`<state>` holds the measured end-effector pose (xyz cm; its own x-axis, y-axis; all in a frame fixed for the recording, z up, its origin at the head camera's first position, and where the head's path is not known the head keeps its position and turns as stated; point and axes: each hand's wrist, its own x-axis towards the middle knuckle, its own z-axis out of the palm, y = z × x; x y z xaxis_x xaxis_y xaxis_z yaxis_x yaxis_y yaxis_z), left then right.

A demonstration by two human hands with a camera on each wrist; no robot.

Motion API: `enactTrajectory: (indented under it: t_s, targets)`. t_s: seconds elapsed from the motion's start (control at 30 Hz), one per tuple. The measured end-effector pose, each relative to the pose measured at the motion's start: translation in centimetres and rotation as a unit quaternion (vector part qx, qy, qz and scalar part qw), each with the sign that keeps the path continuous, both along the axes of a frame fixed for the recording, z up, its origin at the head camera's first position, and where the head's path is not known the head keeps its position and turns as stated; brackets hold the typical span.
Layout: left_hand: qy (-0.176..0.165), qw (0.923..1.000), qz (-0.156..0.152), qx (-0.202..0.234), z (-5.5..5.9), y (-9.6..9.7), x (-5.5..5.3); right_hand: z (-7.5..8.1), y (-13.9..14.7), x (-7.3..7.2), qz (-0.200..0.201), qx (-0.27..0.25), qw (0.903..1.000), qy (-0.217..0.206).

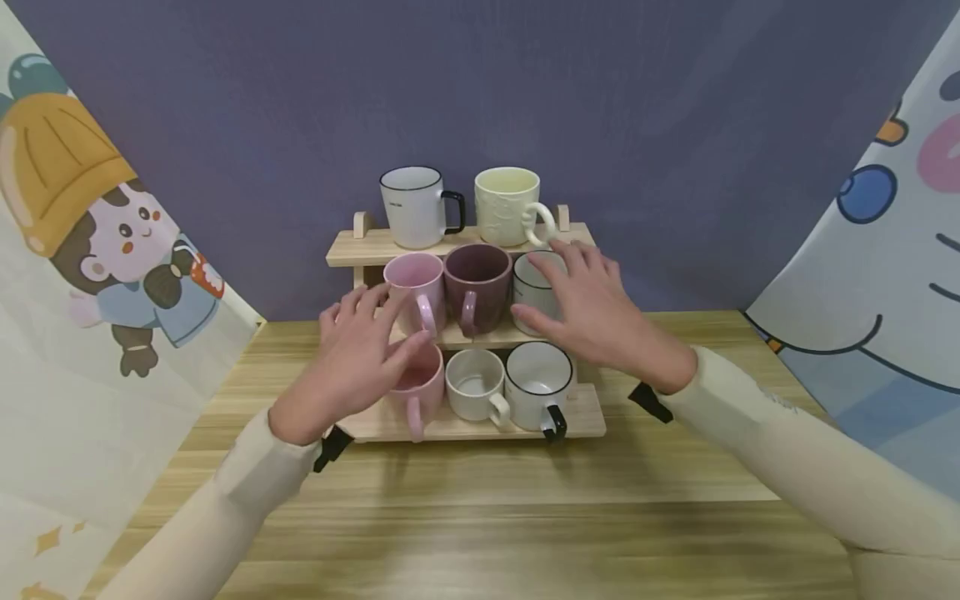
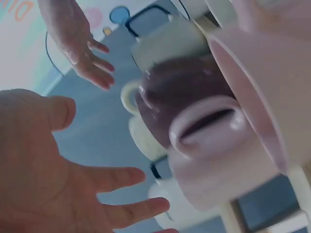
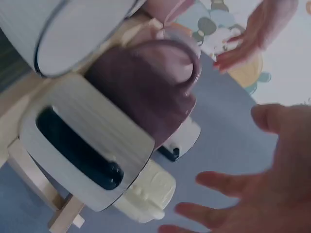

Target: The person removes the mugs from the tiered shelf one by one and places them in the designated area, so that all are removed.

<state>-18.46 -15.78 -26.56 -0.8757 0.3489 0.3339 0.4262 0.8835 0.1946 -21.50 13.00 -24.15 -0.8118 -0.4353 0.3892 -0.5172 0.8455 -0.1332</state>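
Note:
My left hand (image 1: 360, 354) reaches over the left side of a stepped wooden rack, fingers spread, in front of a pink mug (image 1: 415, 273) on the middle step and a deeper pink mug (image 1: 426, 392) on the bottom one. On the other side my right hand (image 1: 588, 308), also spread, partly hides a white dark-rimmed mug (image 1: 531, 279). Between the hands stands a dark mauve mug (image 1: 477, 287). In the right wrist view, a gap separates the fingers from that white mug (image 3: 87, 141) and its black handle. The left wrist view likewise has nothing in the palm.
Up on the top step are a white mug (image 1: 412, 208) with a black handle and a pale yellow mug (image 1: 506, 206). A small cream mug (image 1: 474, 383) and a black-rimmed white mug (image 1: 536, 387) share the bottom step (image 1: 588, 412). Wood-grain tabletop (image 1: 480, 533) extends in front.

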Motion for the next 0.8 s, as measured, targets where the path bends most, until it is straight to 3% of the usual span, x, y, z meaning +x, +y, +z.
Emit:
enactTrajectory:
  t_s: [0.17,0.3,0.47,0.67,0.8]
  targets:
    - [0.001,0.9988,0.013,0.048,-0.4,-1.8,-1.6,2.1,-0.3,-2.6,0.035,-0.073,0.9960,0.039]
    - [-0.010,0.9960,0.028,0.085,-0.9,-3.3,-3.0,3.9,-0.6,-5.0,0.043,-0.108,0.9925,0.040]
    - [-0.035,0.9913,0.050,0.116,-2.1,-5.4,-4.8,5.6,-1.2,-8.1,0.016,-0.112,0.9936,0.002]
    - [-0.052,0.9899,0.070,0.112,-3.7,-7.2,-6.4,6.5,-1.6,-11.4,0.012,-0.095,0.9950,-0.026]
    - [-0.060,0.9891,0.076,0.111,-4.6,-8.0,-7.1,7.0,-1.9,-12.7,-0.003,-0.080,0.9944,-0.070]
